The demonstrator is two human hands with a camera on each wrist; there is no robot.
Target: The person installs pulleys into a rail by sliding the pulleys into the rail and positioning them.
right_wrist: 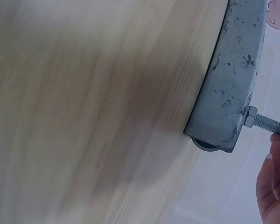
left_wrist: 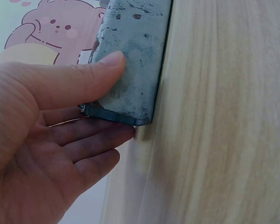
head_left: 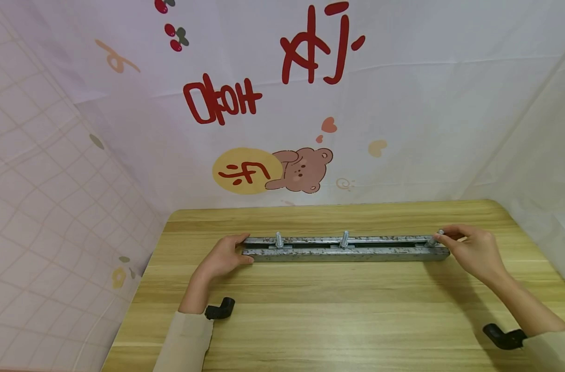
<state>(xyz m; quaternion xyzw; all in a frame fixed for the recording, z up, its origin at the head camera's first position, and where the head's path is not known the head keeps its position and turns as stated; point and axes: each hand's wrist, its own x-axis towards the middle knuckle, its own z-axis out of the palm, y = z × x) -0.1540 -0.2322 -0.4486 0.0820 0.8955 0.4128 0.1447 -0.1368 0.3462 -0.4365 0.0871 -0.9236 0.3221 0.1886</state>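
Note:
A slotted metal channel (head_left: 380, 256), grey with rust spots, lies lengthwise across the wooden table. My left hand (head_left: 224, 256) grips its left end. In the left wrist view the thumb (left_wrist: 102, 70) presses the channel's near side (left_wrist: 135, 60), and the other fingers reach round behind the end. Two bolts, a left one (head_left: 278, 239) and a middle one (head_left: 345, 238), stand up from the slot. At the right end my right hand (head_left: 475, 250) pinches the top of a third bolt (right_wrist: 268, 124), which has a hex nut (right_wrist: 251, 116) at the channel's upper edge.
The wooden tabletop (head_left: 329, 315) carries the channel near its back edge. Behind it hangs a white printed cloth (head_left: 403, 103), with more cloth (head_left: 45, 206) along the left. A black elbow-shaped piece (head_left: 220, 309) shows by the left wrist, another (head_left: 503, 337) by the right.

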